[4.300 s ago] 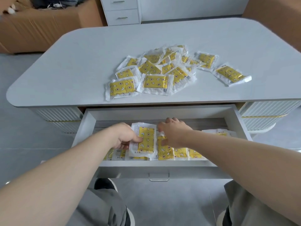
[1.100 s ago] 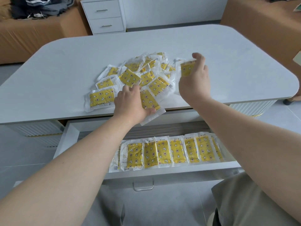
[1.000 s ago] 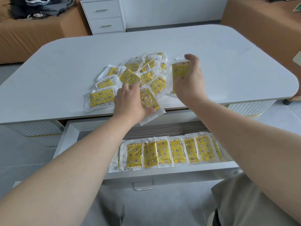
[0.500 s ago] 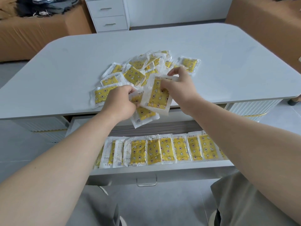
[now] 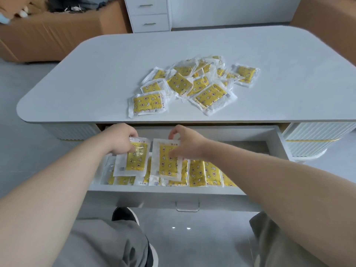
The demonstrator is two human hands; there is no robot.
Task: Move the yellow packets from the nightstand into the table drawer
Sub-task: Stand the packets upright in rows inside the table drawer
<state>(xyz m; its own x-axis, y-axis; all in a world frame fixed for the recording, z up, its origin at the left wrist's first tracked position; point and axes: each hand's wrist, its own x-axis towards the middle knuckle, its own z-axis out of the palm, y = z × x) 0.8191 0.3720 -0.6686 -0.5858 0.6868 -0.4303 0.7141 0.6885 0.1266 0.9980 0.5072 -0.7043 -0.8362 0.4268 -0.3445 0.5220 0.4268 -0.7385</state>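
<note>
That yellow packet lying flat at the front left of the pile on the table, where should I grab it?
Pinch the front-left packet by its clear sealed rim at the near left corner, coming in from the front edge of the table. It lies flat, so its middle probably gives your fingers little to hold, and the pile crowds its far right side.

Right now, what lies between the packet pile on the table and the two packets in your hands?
Head view: only a bare strip of tabletop, its front edge, then the drawer's back wall.
</note>
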